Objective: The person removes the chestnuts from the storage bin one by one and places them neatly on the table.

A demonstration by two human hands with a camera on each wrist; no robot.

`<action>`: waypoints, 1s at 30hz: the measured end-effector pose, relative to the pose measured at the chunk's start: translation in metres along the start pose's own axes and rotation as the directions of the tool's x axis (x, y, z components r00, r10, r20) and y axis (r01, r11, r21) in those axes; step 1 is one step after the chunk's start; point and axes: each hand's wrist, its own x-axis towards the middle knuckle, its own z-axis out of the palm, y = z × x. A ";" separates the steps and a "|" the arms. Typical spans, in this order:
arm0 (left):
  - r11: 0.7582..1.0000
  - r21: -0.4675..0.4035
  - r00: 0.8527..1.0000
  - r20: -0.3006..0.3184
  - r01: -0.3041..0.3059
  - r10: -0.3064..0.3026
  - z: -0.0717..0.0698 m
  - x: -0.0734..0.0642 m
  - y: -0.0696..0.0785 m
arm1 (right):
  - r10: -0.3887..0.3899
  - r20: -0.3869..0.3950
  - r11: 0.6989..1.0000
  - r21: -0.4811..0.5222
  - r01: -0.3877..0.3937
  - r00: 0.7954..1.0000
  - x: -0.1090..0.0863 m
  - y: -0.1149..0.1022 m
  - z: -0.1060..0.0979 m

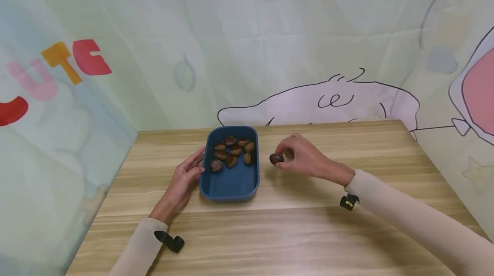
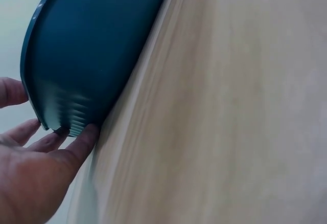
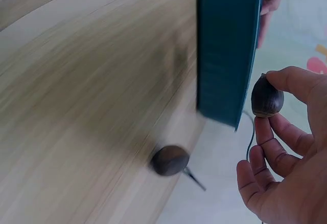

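Between the thumb and fingertips of my right hand (image 1: 306,158) is a glossy dark brown chestnut (image 1: 276,158), held just right of a blue rectangular box (image 1: 229,186). In the right wrist view the pinched chestnut (image 3: 267,97) shows its pointed tip toward the thumb. A second chestnut (image 3: 170,160) lies on the table below that hand; in the head view the fingers partly cover it. My left hand (image 1: 184,183) rests against the box's left side, fingers extended. The left wrist view shows its fingertips (image 2: 88,134) touching the outer wall low down.
Several chestnuts (image 1: 231,161) lie inside the box, mostly toward its far half. The box stands on a wood-grain table (image 1: 239,237). Behind the table hangs a printed cloth backdrop (image 1: 162,61), which also runs along both sides.
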 end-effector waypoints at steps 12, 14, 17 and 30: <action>1.000 -0.012 1.000 0.019 -0.004 0.005 0.000 0.000 -0.003 | 0.095 -0.037 0.995 -0.005 -0.095 0.995 -0.021 0.034 -0.013; 1.000 -0.013 1.000 0.029 -0.005 0.005 0.000 0.000 -0.003 | 0.109 -0.039 0.994 -0.011 -0.109 0.993 -0.024 0.040 -0.014; 1.000 -0.011 0.999 0.042 -0.009 0.009 -0.001 0.002 -0.004 | 0.129 -0.050 0.991 -0.020 -0.130 0.990 -0.028 0.049 -0.016; 1.000 -0.021 0.999 0.053 -0.011 0.012 -0.001 0.005 -0.004 | 0.159 -0.062 0.986 -0.042 -0.162 0.985 -0.040 0.073 -0.022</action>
